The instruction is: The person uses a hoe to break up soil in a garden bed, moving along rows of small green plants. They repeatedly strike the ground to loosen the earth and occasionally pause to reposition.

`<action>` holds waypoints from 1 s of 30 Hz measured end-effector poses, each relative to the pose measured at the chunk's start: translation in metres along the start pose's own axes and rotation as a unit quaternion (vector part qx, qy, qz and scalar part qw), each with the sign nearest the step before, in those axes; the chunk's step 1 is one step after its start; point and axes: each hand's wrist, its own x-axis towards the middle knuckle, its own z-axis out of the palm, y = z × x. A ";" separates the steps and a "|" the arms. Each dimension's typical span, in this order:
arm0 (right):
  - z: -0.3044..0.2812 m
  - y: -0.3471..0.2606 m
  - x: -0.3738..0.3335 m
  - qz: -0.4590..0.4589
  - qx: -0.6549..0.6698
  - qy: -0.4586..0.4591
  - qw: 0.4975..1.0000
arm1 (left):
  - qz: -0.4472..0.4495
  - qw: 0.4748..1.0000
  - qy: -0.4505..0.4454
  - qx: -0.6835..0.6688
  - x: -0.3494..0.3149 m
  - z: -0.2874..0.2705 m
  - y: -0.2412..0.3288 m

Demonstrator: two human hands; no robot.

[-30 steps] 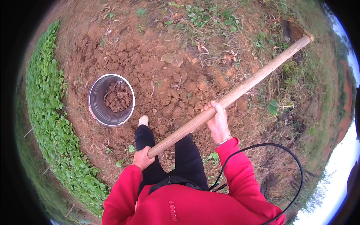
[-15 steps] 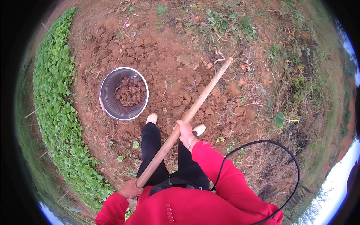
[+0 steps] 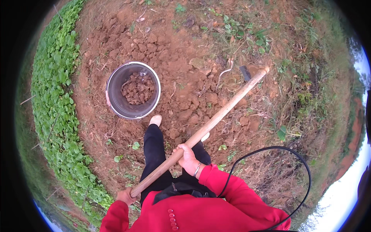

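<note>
Both my hands hold a hoe (image 3: 222, 112) with a long pale wooden handle, slanting from my lower left up to the far right. My left hand (image 3: 125, 196) is wrapped round the handle's near end, beside my hip. Farther along the handle, in front of my thighs, my right hand (image 3: 188, 158) grips it with fingers closed. At the far end a dark metal blade (image 3: 245, 72) shows, partly hidden, at or just above the soil. Left of the hoe stands a bucket (image 3: 114, 86) holding brown, soil-covered lumps (image 3: 138, 89); I cannot tell whether they are clods or roots.
Loose reddish soil (image 3: 189, 92) with clods lies around my feet. A row of leafy green plants (image 3: 54, 100) runs along the left. Weeds and dry grass (image 3: 301, 92) cover the right side. A black cable (image 3: 286, 148) loops beside my right arm.
The hoe's far end has swung to the right, and its dark blade has come into sight. Both hands keep their grip and have shifted slightly left. The bucket appears a little higher in view.
</note>
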 end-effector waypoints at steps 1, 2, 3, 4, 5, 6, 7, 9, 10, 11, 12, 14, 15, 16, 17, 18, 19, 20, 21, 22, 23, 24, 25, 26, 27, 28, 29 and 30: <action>0.009 -0.016 -0.005 -0.029 0.004 -0.025 0.999 | 0.008 1.000 0.028 0.010 0.020 -0.004 0.005; 0.018 -0.033 -0.009 -0.068 0.011 -0.048 0.996 | 0.029 0.998 0.046 -0.012 0.040 -0.011 0.012; 0.033 -0.053 -0.024 -0.099 0.016 -0.079 0.992 | 0.065 0.996 0.064 -0.017 0.065 -0.016 0.018; 0.047 -0.070 -0.036 -0.150 0.003 -0.099 0.984 | 0.058 0.997 0.058 -0.013 0.086 -0.031 0.038; 0.060 -0.089 -0.052 -0.179 -0.006 -0.118 0.977 | 0.055 0.996 0.071 -0.028 0.104 -0.040 0.053; 0.073 -0.106 -0.071 -0.228 -0.008 -0.145 0.963 | 0.098 0.990 0.088 -0.047 0.125 -0.045 0.062; 0.086 -0.124 -0.089 -0.275 -0.015 -0.171 0.946 | 0.137 0.977 0.129 -0.097 0.142 -0.052 0.082; 0.106 -0.160 -0.112 -0.374 -0.048 -0.198 0.905 | 0.157 0.971 0.090 -0.155 0.167 -0.084 0.134; 0.118 -0.179 -0.125 -0.455 -0.045 -0.177 0.872 | 0.209 0.954 0.137 -0.165 0.177 -0.094 0.162; 0.126 -0.195 -0.135 -0.496 -0.057 -0.174 0.849 | 0.236 0.942 0.169 -0.171 0.186 -0.098 0.189; 0.136 -0.205 -0.143 -0.518 -0.055 -0.184 0.834 | 0.245 0.934 0.168 -0.200 0.190 -0.107 0.216; 0.135 -0.253 -0.141 -0.548 -0.082 -0.226 0.801 | 0.258 0.929 0.154 -0.217 0.193 -0.125 0.264; 0.145 -0.263 -0.147 -0.544 -0.088 -0.214 0.807 | 0.240 0.938 0.138 -0.207 0.190 -0.135 0.278; 0.150 -0.273 -0.136 -0.539 -0.100 -0.203 0.812 | 0.223 0.945 0.127 -0.204 0.193 -0.136 0.281; 0.155 -0.278 -0.120 -0.532 -0.114 -0.194 0.816 | 0.204 0.951 0.117 -0.202 0.195 -0.135 0.277; 0.160 -0.273 -0.100 -0.507 -0.118 -0.192 0.832 | 0.189 0.954 0.125 -0.197 0.197 -0.133 0.265; 0.163 -0.264 -0.077 -0.486 -0.122 -0.188 0.845 | 0.177 0.956 0.131 -0.192 0.195 -0.128 0.248; 0.160 -0.245 -0.044 -0.446 -0.106 -0.177 0.871 | 0.164 0.959 0.139 -0.187 0.190 -0.122 0.228; 0.156 -0.213 -0.015 -0.412 -0.115 -0.159 0.890 | 0.120 0.974 0.098 -0.165 0.180 -0.112 0.200; 0.139 -0.178 0.024 -0.358 -0.118 -0.132 0.917 | 0.075 0.981 0.059 -0.171 0.161 -0.100 0.172; 0.121 -0.135 0.052 -0.274 -0.118 -0.100 0.949 | 0.078 0.976 0.050 -0.198 0.134 -0.070 0.137; 0.092 -0.094 0.081 -0.208 -0.177 -0.012 0.962 | -0.067 0.939 -0.126 -0.312 0.093 -0.080 0.140; 0.084 -0.053 0.088 -0.175 -0.203 0.001 0.963 | -0.025 0.958 -0.047 -0.281 0.067 -0.025 0.102; 0.084 -0.057 0.097 -0.175 -0.195 0.001 0.965 | -0.076 0.922 -0.132 -0.357 0.066 -0.056 0.116; 0.095 -0.066 0.094 -0.166 -0.210 -0.013 0.963 | -0.056 0.921 -0.137 -0.359 0.067 -0.076 0.126; 0.097 -0.070 0.081 -0.145 -0.221 -0.015 0.964 | -0.046 0.919 -0.155 -0.359 0.056 -0.088 0.132; 0.104 -0.077 0.066 -0.132 -0.231 -0.025 0.964 | -0.028 0.919 -0.167 -0.356 0.047 -0.102 0.138; 0.110 -0.086 0.057 -0.139 -0.230 -0.046 0.962 | 0.022 0.931 -0.160 -0.326 0.041 -0.118 0.147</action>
